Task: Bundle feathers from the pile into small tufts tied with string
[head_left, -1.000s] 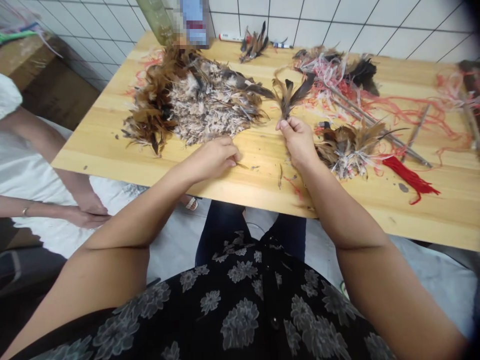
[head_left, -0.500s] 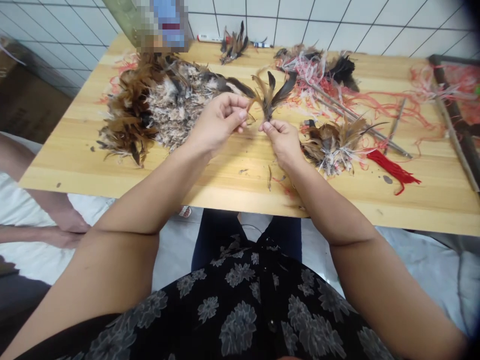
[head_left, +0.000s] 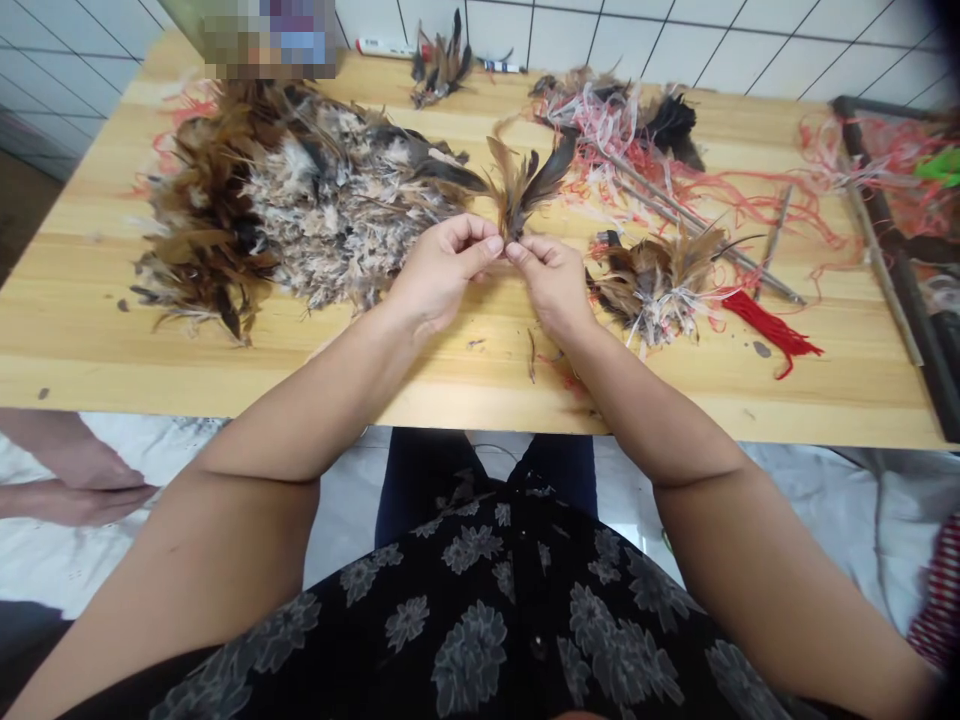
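Observation:
A small bunch of brown and black feathers [head_left: 525, 185] stands up from between my two hands above the wooden table [head_left: 67, 330]. My left hand [head_left: 442, 270] and my right hand [head_left: 551, 280] meet at the quill ends, both pinched closed on the bunch. A large heap of brown and pale feathers [head_left: 300, 200] lies just left of my left hand. A tied feather bundle [head_left: 652, 280] with white quill ends lies right of my right hand.
A red tassel [head_left: 772, 330], red and white strings [head_left: 720, 195] and thin sticks [head_left: 675, 210] lie at the right. A dark frame [head_left: 892, 260] stands at the far right edge. Another person's arm [head_left: 67, 490] shows at lower left. A marker [head_left: 382, 47] lies by the tiled wall.
My left hand rose from the table and came to the feather bunch, pinching its base beside my right hand. The view shifted right.

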A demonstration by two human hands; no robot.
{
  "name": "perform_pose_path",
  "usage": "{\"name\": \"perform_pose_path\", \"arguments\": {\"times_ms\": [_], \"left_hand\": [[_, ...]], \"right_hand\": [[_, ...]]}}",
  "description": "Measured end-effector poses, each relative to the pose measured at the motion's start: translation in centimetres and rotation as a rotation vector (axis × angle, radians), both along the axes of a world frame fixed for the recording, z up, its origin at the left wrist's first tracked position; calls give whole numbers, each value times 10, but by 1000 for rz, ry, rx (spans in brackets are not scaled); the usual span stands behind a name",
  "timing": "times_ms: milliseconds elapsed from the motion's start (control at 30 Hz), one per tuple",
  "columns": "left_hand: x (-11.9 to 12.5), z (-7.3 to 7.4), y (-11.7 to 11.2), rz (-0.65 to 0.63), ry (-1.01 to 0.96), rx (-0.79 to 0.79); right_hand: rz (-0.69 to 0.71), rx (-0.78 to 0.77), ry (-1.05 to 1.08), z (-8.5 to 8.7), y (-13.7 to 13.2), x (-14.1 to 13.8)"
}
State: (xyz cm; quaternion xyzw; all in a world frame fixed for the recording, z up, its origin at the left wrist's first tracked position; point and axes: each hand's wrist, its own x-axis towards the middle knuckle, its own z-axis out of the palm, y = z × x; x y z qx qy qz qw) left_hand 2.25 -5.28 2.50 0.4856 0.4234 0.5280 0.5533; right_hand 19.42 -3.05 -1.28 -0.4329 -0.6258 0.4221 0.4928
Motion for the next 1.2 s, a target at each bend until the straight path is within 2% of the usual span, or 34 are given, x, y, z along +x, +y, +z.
{"name": "perform_pose_path", "arguments": {"times_ms": [167, 333, 500, 667, 800, 1000, 1100, 1200], "left_hand": [[-2, -9, 3, -15, -11, 7], [-3, -10, 3, -12, 32, 5], [-3, -7, 2, -65, -29, -49], [-2, -3, 1, -68, -62, -67], [0, -5, 1, -61, 7, -7], [-1, -18, 10, -5, 82, 39], [-12, -22, 11, 13, 218, 110], [-23, -28, 13, 10, 385, 173]], "right_hand": [[82, -68, 91, 3, -3, -6], [103, -177, 122, 10, -9, -11], [101, -158, 81, 11, -9, -9], [150, -64, 30, 7, -7, -3], [196, -73, 36, 3, -7, -1], [224, -154, 85, 10, -9, -3], [258, -175, 88, 9, -8, -7], [283, -127, 105, 1, -3, -9]]}}
